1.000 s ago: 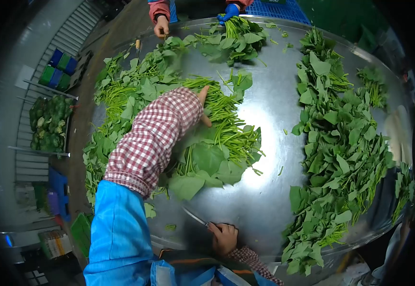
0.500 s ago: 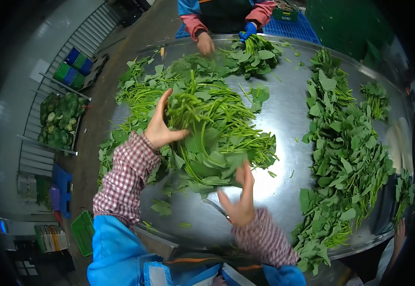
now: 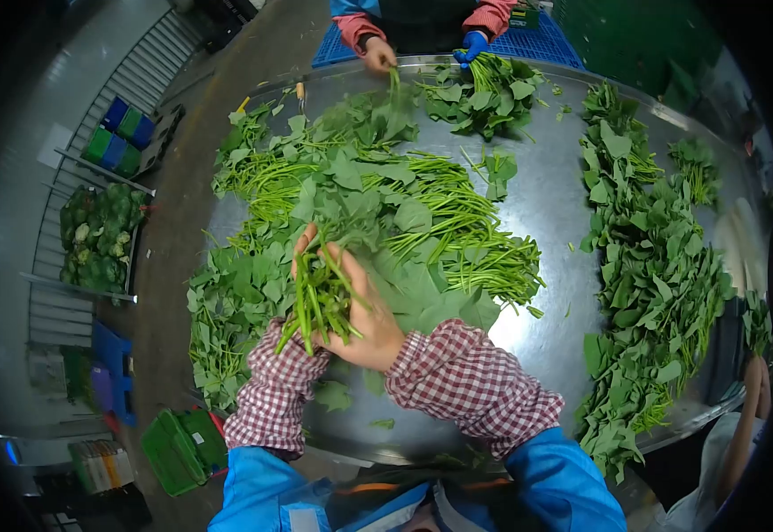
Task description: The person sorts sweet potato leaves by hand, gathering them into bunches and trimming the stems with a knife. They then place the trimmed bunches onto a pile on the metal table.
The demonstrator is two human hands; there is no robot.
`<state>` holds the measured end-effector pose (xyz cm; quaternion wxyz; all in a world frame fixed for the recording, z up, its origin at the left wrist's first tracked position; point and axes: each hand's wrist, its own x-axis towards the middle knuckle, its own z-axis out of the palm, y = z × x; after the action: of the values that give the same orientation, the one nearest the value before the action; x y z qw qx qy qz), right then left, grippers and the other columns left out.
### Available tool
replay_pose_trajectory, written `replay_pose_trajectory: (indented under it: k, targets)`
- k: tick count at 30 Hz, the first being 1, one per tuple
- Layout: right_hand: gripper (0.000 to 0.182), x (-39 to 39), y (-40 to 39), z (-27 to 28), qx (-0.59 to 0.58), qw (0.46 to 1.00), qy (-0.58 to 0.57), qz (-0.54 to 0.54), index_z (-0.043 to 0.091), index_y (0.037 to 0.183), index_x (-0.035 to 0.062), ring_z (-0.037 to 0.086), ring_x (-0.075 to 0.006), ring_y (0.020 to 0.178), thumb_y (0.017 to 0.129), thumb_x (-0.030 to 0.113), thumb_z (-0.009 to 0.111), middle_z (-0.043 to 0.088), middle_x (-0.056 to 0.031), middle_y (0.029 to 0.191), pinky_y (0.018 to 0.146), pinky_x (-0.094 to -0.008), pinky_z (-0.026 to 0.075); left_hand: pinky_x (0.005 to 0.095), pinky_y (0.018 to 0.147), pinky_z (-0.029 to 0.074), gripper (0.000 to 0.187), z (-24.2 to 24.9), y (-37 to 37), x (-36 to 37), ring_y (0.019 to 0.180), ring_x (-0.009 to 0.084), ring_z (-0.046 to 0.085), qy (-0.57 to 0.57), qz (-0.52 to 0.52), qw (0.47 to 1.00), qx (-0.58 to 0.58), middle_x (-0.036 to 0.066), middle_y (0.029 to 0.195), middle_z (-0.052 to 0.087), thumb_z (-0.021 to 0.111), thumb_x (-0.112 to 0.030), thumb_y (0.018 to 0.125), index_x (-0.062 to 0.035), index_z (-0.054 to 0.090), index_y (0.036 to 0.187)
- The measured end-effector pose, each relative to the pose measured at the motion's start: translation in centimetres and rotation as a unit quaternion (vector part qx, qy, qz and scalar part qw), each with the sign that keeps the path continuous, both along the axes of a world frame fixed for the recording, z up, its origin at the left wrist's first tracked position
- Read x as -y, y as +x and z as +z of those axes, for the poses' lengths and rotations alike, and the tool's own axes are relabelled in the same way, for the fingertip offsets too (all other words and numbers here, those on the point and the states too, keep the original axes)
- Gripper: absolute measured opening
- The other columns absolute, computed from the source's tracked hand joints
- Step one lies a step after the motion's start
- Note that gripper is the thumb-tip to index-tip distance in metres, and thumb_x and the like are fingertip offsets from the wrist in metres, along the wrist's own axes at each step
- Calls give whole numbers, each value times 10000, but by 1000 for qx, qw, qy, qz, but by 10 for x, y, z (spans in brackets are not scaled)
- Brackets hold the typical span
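Observation:
Close in front of me, a bunch of leafy green stems (image 3: 315,306) is between my two hands, its cut stem ends pointing down toward me and its leaves stretching away, blurred. My right hand (image 3: 370,332) is closed round the bunch from the right side. My left hand (image 3: 302,250) grips it from the left, mostly hidden behind the stems, with a finger showing at the top. Beneath and beyond lies a wide pile of the same greens (image 3: 448,204), with stems facing right. A loose leaf (image 3: 333,395) rests by my left sleeve.
Across the metal table (image 3: 550,213), a co-worker's blue-gloved hand (image 3: 472,47) holds a bunch (image 3: 493,97); their bare hand (image 3: 379,56) holds a sprig. A long row of bunches (image 3: 652,266) lies right. A wooden-handled tool (image 3: 300,91) stands far left; a green crate (image 3: 178,448) is on the floor.
My hands were apart, either side of loose greens. They have come together on a bunch, my right hand moving left and up. The co-worker's bare hand now lifts a sprig.

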<state>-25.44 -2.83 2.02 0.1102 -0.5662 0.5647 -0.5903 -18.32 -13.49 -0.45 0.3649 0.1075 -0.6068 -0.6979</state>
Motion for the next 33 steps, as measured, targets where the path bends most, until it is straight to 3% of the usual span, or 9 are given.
replay_pose_trajectory:
  k: [2, 6, 8, 12, 15, 20, 25, 29, 33]
  targets:
    - [933, -4, 5, 1, -15, 1000, 11, 1, 65, 1340, -22, 257, -353, 1252, 681, 197, 688, 200, -200, 1373, 1026, -408, 233, 338, 857, 456, 453, -1, -1, -3, 1014, 232, 499, 266, -99, 950, -128, 150, 1259, 381, 434, -201, 882, -63, 292, 1290]
    - [851, -31, 18, 2, -27, 997, 66, -3, 154, 1319, -23, 303, -332, 1233, 671, 139, 681, 297, -193, 1333, 1021, -433, 235, 322, 856, 464, 654, -20, 5, 21, 1067, 208, 478, 103, -105, 980, -135, 127, 1176, 477, 650, -108, 738, -63, 284, 1278]
    - [738, -67, 22, 7, -27, 989, 142, 14, 262, 1291, -23, 334, -323, 1216, 682, 104, 660, 357, -181, 1301, 1018, -424, 243, 367, 940, 398, 679, -9, 18, 34, 1108, 223, 452, -241, 38, 969, 42, 119, 1175, 477, 681, -62, 691, -66, 307, 1258]
    - [380, -167, 19, -55, -9, 963, 213, -164, 517, 1082, 8, 454, -310, 1086, 710, 30, 593, 519, -151, 1118, 968, -396, 307, 419, 988, 307, 634, 36, 65, 42, 1130, 253, 437, -232, 76, 969, 39, 146, 1207, 475, 672, -86, 693, -62, 355, 1242]
    - [485, -254, 25, -117, 1, 886, 419, -198, 480, 1123, 34, 461, -326, 1017, 662, 49, 628, 506, -165, 1074, 889, -411, 346, 453, 1011, 282, 648, 43, 111, 75, 1149, 280, 415, -90, -5, 986, -138, 124, 1216, 468, 682, -139, 715, -75, 342, 1263]
    - [589, -281, 51, -127, -141, 824, 510, -202, 440, 1163, 53, 452, -338, 958, 607, 55, 638, 490, -167, 1011, 848, -419, 350, 417, 1027, 260, 722, 122, 145, 16, 1194, 253, 367, -161, 18, 985, -63, 102, 1240, 432, 672, -310, 720, -76, 306, 1297]
    - [334, -290, 38, -150, 125, 891, 395, -186, 513, 965, 38, 504, -225, 737, 634, -7, 508, 493, -103, 848, 685, -315, 422, 412, 1025, 259, 734, 116, 160, -36, 1194, 244, 365, -5, -143, 986, 90, 100, 1243, 429, 676, -285, 716, -75, 291, 1305]
    - [297, -280, 47, -96, 378, 856, 338, -99, 462, 1061, -6, 496, -155, 710, 791, 89, 538, 507, -48, 813, 668, -266, 408, 407, 1023, 258, 744, 64, 194, -90, 1194, 236, 364, 195, -239, 934, 182, 98, 1246, 426, 679, -266, 713, -74, 280, 1311]
    - [433, -219, 67, -40, 213, 934, 285, 24, 392, 1220, 6, 541, -166, 820, 836, 141, 540, 544, -95, 944, 740, -258, 417, 403, 1022, 257, 755, 41, 212, -112, 1195, 229, 363, 271, -241, 912, 193, 96, 1248, 424, 682, -247, 710, -73, 269, 1317]
